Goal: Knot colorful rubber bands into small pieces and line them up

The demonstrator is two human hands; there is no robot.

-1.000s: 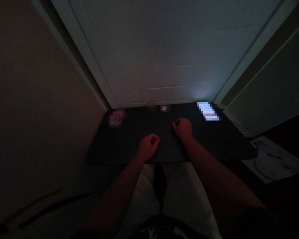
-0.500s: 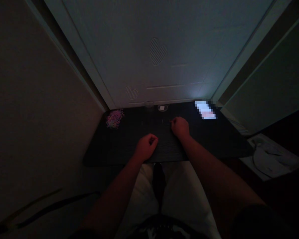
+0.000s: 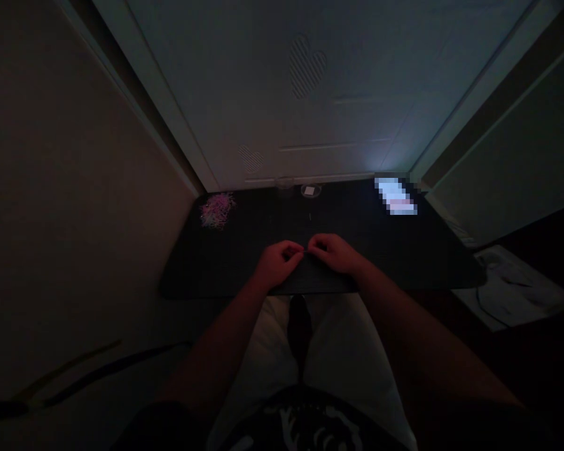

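Note:
Over the front half of the dark tabletop (image 3: 235, 257), my two hands nearly meet at the fingertips. My left hand (image 3: 277, 263) is closed in a pinch. Opposite it, my right hand (image 3: 334, 253) pinches too. Something tiny and thin seems to lie between the fingertips, but in this dim light its kind cannot be made out. Just beyond the hands, a short thin pale piece (image 3: 310, 217) lies on the table. A loose heap of pinkish, shiny thin strips (image 3: 217, 210) sits at the table's far left.
Along the back edge stand a clear cup (image 3: 284, 185) and a shallow clear round dish (image 3: 318, 191) with a white square in it. A glowing, blurred-out screen (image 3: 395, 195) lies back right. A pale door (image 3: 244, 81) with heart patterns rises directly behind the table.
My right hand has come back toward me and left, to meet the left hand's fingertips. My left hand has shifted slightly forward. The view has tilted a little.

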